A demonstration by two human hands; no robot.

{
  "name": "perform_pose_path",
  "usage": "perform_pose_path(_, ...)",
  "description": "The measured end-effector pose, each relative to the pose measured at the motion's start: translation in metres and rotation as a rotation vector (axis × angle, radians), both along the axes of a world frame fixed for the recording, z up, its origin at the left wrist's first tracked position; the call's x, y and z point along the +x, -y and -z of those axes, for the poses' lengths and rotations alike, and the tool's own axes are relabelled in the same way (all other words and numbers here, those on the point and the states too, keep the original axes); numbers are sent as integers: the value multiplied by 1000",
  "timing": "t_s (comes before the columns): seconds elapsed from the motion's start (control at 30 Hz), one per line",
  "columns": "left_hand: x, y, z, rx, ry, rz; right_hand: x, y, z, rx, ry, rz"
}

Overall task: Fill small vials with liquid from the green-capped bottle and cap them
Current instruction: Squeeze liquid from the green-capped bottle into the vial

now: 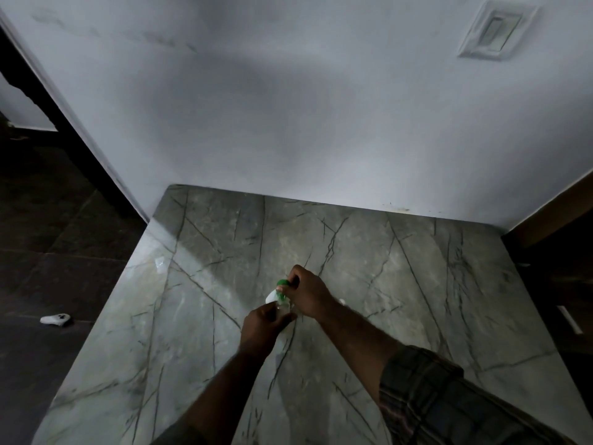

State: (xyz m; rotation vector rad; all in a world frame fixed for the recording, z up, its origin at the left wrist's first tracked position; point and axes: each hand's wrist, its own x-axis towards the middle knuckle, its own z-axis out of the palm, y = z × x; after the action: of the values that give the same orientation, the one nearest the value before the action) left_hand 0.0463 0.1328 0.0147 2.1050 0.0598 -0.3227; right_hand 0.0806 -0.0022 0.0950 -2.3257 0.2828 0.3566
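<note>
Your left hand (264, 321) grips the body of the clear bottle (284, 306), fingers curled round it. Your right hand (309, 293) pinches the green cap (282, 282) on top. The bottle is over the middle of the marble table (417, 284); whether it rests on the surface cannot be told. A small clear item (159, 263), too blurred to identify, lies well apart near the table's left edge. A white object (56, 319) is on the dark floor.

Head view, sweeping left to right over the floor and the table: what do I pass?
White object on the floor → small clear item near the table's left edge → left hand holding the bottle → right hand pinching its green cap → small white item beside the right wrist.
</note>
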Motion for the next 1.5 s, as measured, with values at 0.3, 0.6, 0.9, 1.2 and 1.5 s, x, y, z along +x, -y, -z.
perform_pose_path(0.3, -3, -3, 6, -10, -15, 6, -3, 0, 5, 7, 0, -11)
perform_pose_path(0.6, 0, -3, 4, 7, -7, 29, -1, -1, 6, -12, -1, -7)
perform_pose_path(0.9, 2, -3, -4, 50, 29, 41, 6, -1, 3, -28, -27, -10)
perform_pose_path(1.2, 1, -6, -1, 80, 28, 80, 1, 0, 10, -51, -23, -13)
perform_pose_path(1.5, 3, -6, -2, 59, 5, 90, 1, 0, 6, -55, -26, -25)
